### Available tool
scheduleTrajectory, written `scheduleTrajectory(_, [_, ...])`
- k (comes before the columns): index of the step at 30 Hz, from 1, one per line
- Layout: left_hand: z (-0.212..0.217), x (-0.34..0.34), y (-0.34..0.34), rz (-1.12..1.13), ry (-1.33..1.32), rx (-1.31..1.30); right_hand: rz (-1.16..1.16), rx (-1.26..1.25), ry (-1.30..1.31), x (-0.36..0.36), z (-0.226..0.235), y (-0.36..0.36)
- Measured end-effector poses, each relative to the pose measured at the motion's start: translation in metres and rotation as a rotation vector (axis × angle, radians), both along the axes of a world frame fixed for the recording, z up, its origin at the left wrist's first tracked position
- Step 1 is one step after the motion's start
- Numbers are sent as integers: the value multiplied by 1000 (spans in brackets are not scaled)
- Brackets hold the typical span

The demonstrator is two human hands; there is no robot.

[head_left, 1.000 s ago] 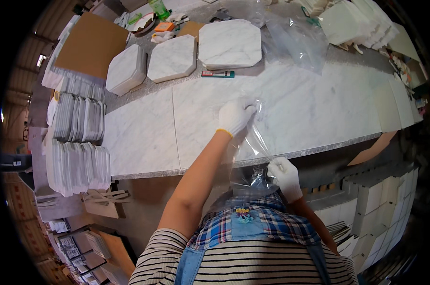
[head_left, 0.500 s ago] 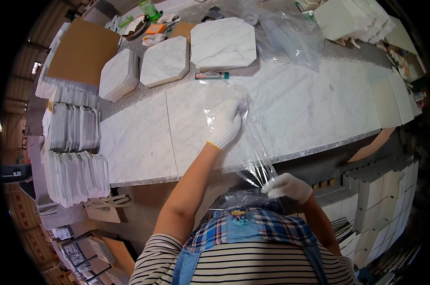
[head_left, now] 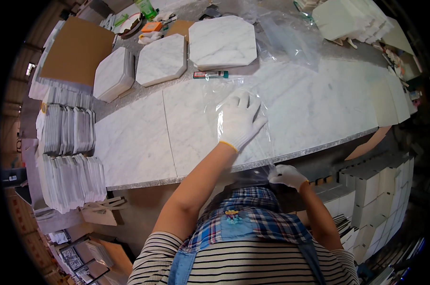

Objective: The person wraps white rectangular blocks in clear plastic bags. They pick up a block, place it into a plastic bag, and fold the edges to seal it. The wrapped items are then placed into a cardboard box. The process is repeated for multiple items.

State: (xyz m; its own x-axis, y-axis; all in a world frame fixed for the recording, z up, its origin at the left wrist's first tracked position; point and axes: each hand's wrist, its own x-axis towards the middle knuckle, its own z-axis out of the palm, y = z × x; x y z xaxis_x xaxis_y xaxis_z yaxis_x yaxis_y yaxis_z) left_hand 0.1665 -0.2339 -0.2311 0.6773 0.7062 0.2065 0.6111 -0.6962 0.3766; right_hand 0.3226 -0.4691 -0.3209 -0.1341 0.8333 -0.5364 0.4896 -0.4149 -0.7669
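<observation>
My left hand [head_left: 241, 118], in a white knit glove with a yellow cuff edge, lies palm down over the marble slab [head_left: 134, 137] with its fingers spread. Clear plastic film [head_left: 262, 148] stretches around it across the slab; whether the hand is on top of the film or inside it, I cannot tell. At the front edge of the table my right hand [head_left: 289, 176], also gloved, is closed on the near end of the film. A small teal-ended box [head_left: 210, 74] sits just beyond the film.
Behind stand octagonal marble tiles [head_left: 222, 42] in several stacks. Rows of upright tiles [head_left: 67, 123] and a brown cardboard sheet [head_left: 75, 52] are at the left. More clear plastic [head_left: 291, 40] lies at the back; white boxes [head_left: 371, 204] stand below right.
My left hand has shifted slightly right and spread its fingers flat. My right hand has moved a little forward with the film, which looks flatter and less bunched.
</observation>
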Motion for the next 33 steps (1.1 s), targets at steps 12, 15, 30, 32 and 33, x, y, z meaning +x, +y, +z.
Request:
scheduleTrajectory(12, [12, 5, 0, 34, 14, 101, -11, 86, -409, -3, -35, 2])
scheduleTrajectory(15, [10, 2, -12, 16, 62, 154, 89, 80, -473, 3, -40, -30])
scheduleTrajectory(30, [10, -40, -26, -250, 71, 41, -536, 322, -192, 7, 98, 235])
scheduleTrajectory(32, [7, -41, -21, -273, 51, -9, -577, 266, -67, -8, 100, 257])
scheduleTrajectory(33, [6, -40, -18, -288, 41, -33, -615, 208, 73, -14, 99, 265])
